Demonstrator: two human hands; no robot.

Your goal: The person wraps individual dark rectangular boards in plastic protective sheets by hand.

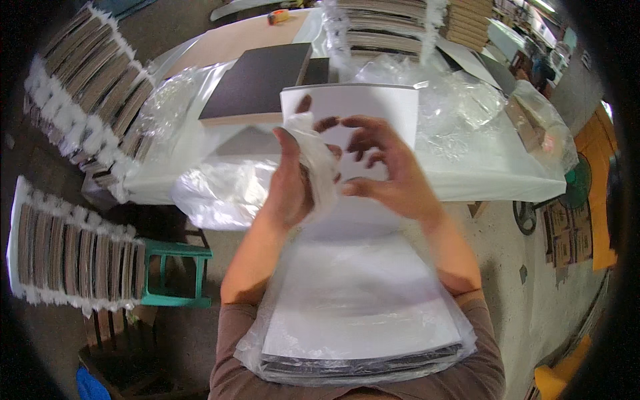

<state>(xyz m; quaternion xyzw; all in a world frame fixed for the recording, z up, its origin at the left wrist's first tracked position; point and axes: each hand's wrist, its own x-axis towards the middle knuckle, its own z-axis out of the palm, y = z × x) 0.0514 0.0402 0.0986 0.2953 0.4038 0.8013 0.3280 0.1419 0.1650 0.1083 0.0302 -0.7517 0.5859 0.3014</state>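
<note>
In front of me my left hand (291,180) grips a bunched piece of clear plastic film (321,167), thumb on the near side and fingertips showing past its edge. My right hand (397,170) is just to the right, fingers spread and curved, with nothing visible in it; it is slightly blurred. Against my body leans a stack of white-faced flat panels (360,300) wrapped in clear plastic, dark edges showing at the bottom. Behind both hands stands a white panel (393,100) with a thin dark top edge, its lower part hidden.
A thick black-topped stack (260,77) lies on the white-covered table (493,175). Loose plastic bags (223,190) hang over the table's front edge. Plastic-wrapped stacks (100,73) rise at left, others on a green stool (177,250). An orange tape roll (278,17) sits far back.
</note>
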